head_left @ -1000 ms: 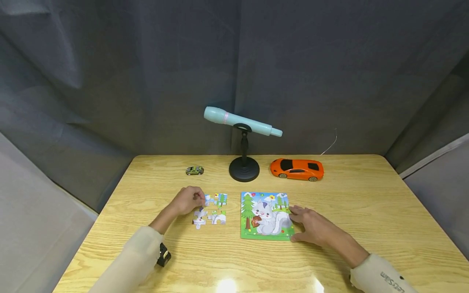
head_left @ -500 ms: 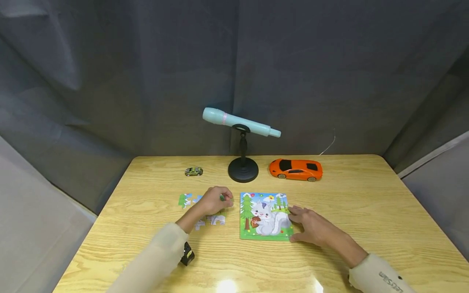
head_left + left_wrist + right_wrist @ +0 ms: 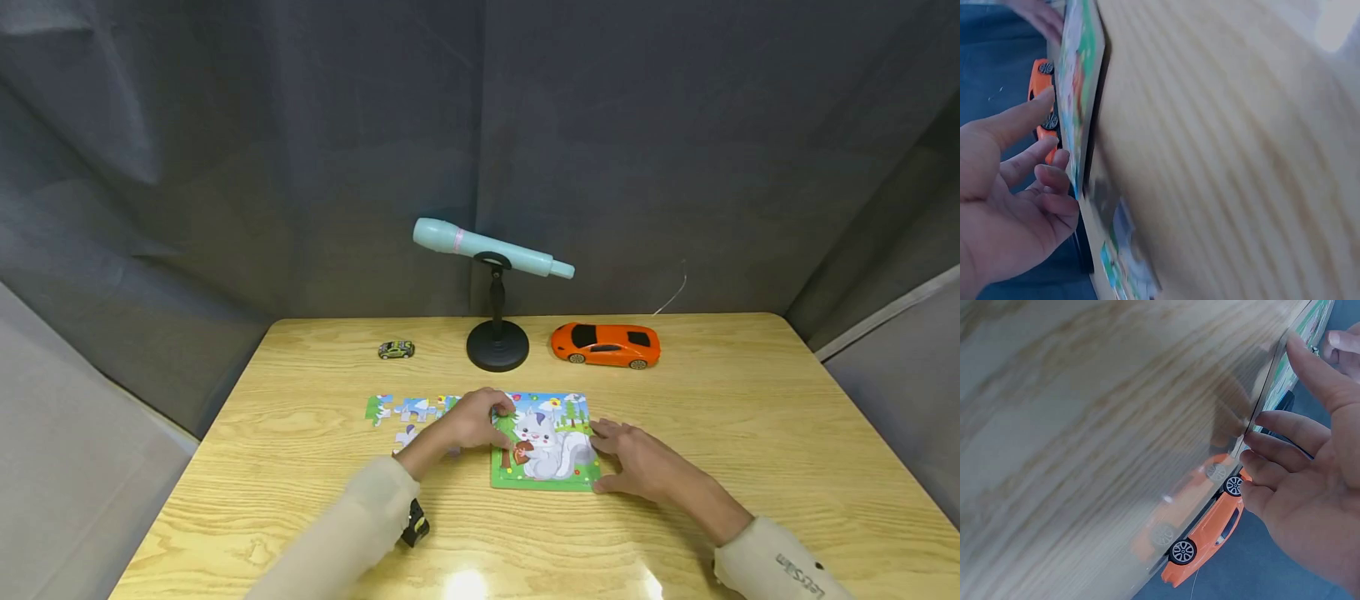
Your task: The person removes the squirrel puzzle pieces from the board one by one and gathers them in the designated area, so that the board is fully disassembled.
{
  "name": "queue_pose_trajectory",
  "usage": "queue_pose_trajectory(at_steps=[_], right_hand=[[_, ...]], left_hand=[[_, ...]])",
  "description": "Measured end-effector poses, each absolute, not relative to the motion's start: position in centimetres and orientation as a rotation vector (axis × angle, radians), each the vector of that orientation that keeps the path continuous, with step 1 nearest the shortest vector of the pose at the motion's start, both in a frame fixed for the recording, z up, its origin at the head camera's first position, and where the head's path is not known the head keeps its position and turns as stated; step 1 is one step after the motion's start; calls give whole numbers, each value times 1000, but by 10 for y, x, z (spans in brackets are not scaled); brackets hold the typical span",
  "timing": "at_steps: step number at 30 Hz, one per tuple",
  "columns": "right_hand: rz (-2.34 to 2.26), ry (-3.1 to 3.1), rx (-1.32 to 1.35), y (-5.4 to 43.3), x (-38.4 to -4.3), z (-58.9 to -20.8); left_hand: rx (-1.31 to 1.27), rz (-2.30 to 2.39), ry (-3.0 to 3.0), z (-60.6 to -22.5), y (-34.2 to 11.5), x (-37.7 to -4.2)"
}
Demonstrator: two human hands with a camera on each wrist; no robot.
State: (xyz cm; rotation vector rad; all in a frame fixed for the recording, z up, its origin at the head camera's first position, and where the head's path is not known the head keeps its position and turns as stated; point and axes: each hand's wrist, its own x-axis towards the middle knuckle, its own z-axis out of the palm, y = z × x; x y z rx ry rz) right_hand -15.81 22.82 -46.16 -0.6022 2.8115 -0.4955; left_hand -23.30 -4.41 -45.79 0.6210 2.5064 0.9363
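A square picture puzzle board [image 3: 553, 457], showing a squirrel with an acorn, lies flat in the middle of the table. My left hand [image 3: 474, 422] is over its left side, thumb stretched out and fingers loosely bent. In the left wrist view, nothing sits between that thumb and the fingers [image 3: 1054, 178], which overlap the board [image 3: 1077, 94]. At the board's right edge, my right hand [image 3: 643, 467] has its fingers spread and fingertips touching the side. Several loose puzzle pieces [image 3: 415, 408] lie left of the board, partly hidden by my left hand and forearm.
Behind the board, a light blue microphone [image 3: 495, 250] rests on a black stand [image 3: 498, 346]. An orange toy car [image 3: 606, 346] is at the back right, a small patterned toy car [image 3: 396, 349] at the back left. A dark curtain [image 3: 300, 167] hangs behind the table.
My left hand has moved right from the loose pieces to the board's left side, its thumb and fingers spreading apart. The right hand and the board have stayed in place.
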Motion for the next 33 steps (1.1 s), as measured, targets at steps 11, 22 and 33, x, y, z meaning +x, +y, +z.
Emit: queue_pose_trajectory(at_steps=[11,22,33], right_hand=[[-475,2822,-603,226,-159,-459],[-511,2829,-741,209,-156,-457],[-578,2693,-892,179,-155,-460]], left_hand=[[647,720,2569,-467,-30,-228],[629,742,2543,-467,-29,-230],[618,699,2536,-469,-27,-234]])
